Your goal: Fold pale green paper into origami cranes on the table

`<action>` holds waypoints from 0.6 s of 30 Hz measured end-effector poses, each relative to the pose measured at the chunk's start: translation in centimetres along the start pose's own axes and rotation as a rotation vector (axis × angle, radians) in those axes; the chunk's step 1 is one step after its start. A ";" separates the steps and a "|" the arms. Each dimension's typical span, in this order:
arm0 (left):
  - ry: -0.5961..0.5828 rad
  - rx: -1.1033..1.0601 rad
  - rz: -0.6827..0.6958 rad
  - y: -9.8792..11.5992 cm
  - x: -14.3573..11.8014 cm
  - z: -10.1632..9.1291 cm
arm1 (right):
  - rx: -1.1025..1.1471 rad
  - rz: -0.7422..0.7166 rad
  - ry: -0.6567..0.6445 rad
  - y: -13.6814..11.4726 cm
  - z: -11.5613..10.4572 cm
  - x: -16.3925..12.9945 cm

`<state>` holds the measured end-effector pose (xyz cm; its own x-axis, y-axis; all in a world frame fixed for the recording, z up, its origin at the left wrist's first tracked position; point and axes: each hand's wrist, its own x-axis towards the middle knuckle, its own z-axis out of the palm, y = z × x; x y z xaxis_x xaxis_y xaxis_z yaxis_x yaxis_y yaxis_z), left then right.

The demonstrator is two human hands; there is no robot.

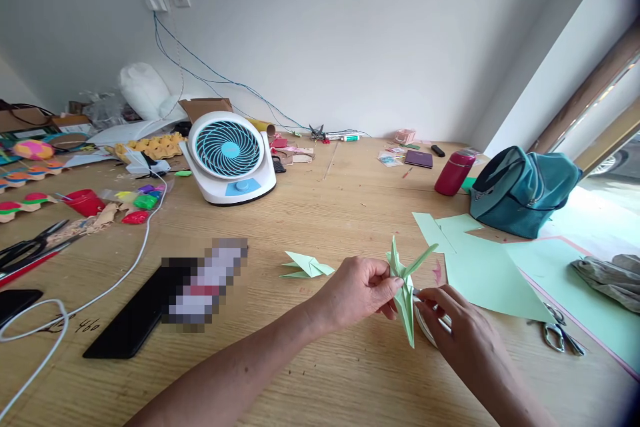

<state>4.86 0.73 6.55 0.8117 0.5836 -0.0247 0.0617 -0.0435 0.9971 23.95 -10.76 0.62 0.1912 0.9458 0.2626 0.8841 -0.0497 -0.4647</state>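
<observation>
My left hand (357,290) pinches a pale green folded paper figure (407,307) with several narrow points, held above the table. Close against its right side is my right hand (455,323), fingers closed. A small dark piece shows at those fingertips, too little of it to name. Under the same hand curves a white loop (424,328), partly hidden; whether it is held or lies on the table I cannot tell. To the left of my hands, a second green folded paper figure (307,265) rests on the wood.
Green paper sheets (490,273) and scissors (560,337) lie at right, near a teal bag (525,190) and red bottle (454,172). A white fan (229,157) stands behind. At left are a black tablet-like slab (133,313), white cable (145,240) and craft clutter.
</observation>
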 end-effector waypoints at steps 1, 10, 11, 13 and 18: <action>-0.012 0.003 0.000 -0.1 0.0 0.2 | 0.076 -0.006 -0.019 -0.4 -0.1 0.0; -0.063 0.065 -0.024 -0.7 0.0 1.1 | 0.767 0.084 -0.159 -3.4 -1.6 -0.4; -0.066 0.071 -0.026 -0.8 0.0 1.1 | 0.800 0.088 -0.169 -3.5 -1.6 -0.4; -0.067 0.076 -0.024 -1.0 0.1 1.1 | 0.848 0.113 -0.171 -3.6 -1.5 -0.3; -0.095 0.068 -0.011 -1.1 0.1 1.3 | 0.891 0.176 -0.163 -3.6 -1.0 -0.2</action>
<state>5.59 -0.23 5.39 0.8618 0.5052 -0.0458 0.1078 -0.0942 0.9897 21.18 -11.06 3.05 0.1692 0.9849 0.0358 0.1803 0.0047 -0.9836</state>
